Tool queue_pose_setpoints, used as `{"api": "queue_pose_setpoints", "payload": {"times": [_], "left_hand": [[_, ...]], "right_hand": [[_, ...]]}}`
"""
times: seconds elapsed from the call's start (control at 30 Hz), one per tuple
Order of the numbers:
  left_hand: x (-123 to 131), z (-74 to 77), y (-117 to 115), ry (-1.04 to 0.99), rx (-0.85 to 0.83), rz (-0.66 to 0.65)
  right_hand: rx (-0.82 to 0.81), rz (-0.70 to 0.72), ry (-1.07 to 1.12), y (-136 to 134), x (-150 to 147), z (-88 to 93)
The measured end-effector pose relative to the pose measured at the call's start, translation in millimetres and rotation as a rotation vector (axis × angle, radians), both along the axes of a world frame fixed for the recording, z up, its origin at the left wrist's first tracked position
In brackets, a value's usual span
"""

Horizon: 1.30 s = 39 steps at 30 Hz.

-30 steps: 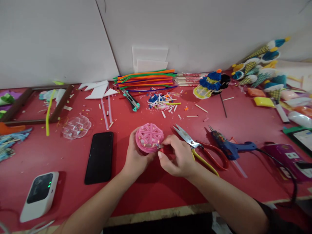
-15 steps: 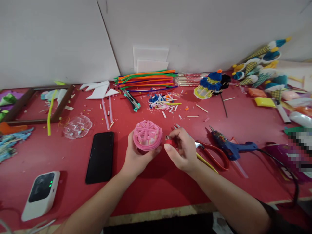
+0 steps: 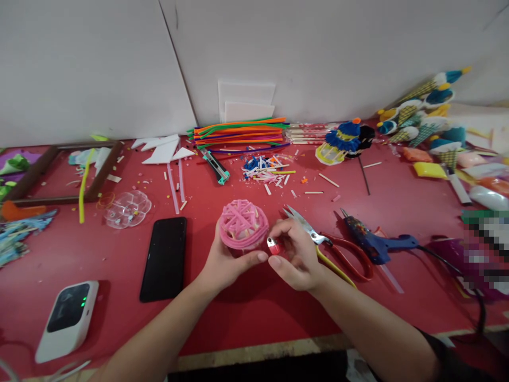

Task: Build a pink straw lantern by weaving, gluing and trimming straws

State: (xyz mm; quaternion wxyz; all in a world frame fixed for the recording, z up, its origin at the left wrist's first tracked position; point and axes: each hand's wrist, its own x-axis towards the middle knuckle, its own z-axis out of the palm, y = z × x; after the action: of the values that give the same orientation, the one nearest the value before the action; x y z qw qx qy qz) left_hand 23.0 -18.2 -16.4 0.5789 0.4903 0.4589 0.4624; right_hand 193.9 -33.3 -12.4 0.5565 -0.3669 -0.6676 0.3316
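My left hand (image 3: 222, 268) is closed around a round pink craft piece (image 3: 243, 225), with crossing pink fuzzy strips on top and a thick pink ring at its edge. Short pale sticks show between the strips. Close to its right side, my right hand (image 3: 296, 257) grips a red lighter (image 3: 275, 247), metal end up and tilted toward the craft piece. No flame shows. Scissors (image 3: 318, 237) with red and yellow handles lie just beyond my right hand, partly hidden by it.
A blue hot glue gun (image 3: 374, 239) with its cord lies to the right. At left are a black phone (image 3: 164, 260) and a white device (image 3: 67, 318). Behind are a utility knife (image 3: 214, 167), cut scraps (image 3: 264, 170) and pipe cleaners (image 3: 238, 132). Clay packets (image 3: 429, 170) lie far right.
The lighter has turned in my right hand, its metal end now more upright and in plainer view. The pink craft piece has shifted slightly right and tilted. More of the scissors shows.
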Motion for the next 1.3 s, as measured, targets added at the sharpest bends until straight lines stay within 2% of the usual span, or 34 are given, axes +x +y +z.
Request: {"api": "queue_pose_setpoints", "payload": {"times": [0.1,0.23,0.43,0.57,0.73,0.9,1.1,1.3], "left_hand": [[3.1,0.0,2.1,0.042,0.018,0.066],[2.9,-6.3,2.1,0.124,0.124,0.145],[4.5,-6.5,-0.2,0.164,0.142,0.050],[4.7,-4.3,0.7,0.143,0.127,0.074],[3.6,-6.0,1.1,0.144,0.117,0.074],[4.0,-7.0,0.9,0.145,0.086,0.105],[4.2,-6.5,1.4,0.122,0.091,0.084],[5.2,-3.9,-1.2,0.048,0.059,0.068]], "right_hand": [[0.030,-0.025,-0.039,0.4,-0.6,1.4],[0.044,-0.140,-0.134,1.3,-0.3,2.8],[0.061,-0.229,-0.158,0.5,0.7,0.2],[0.051,-0.277,-0.191,0.6,-0.3,0.4],[0.072,-0.265,-0.193,0.3,-4.6,1.0],[0.191,-0.240,-0.243,-0.4,-7.2,0.8],[0.049,-0.340,-0.214,2.4,-4.5,3.5],[0.011,-0.261,-0.095,3.6,0.2,-4.0]]}}
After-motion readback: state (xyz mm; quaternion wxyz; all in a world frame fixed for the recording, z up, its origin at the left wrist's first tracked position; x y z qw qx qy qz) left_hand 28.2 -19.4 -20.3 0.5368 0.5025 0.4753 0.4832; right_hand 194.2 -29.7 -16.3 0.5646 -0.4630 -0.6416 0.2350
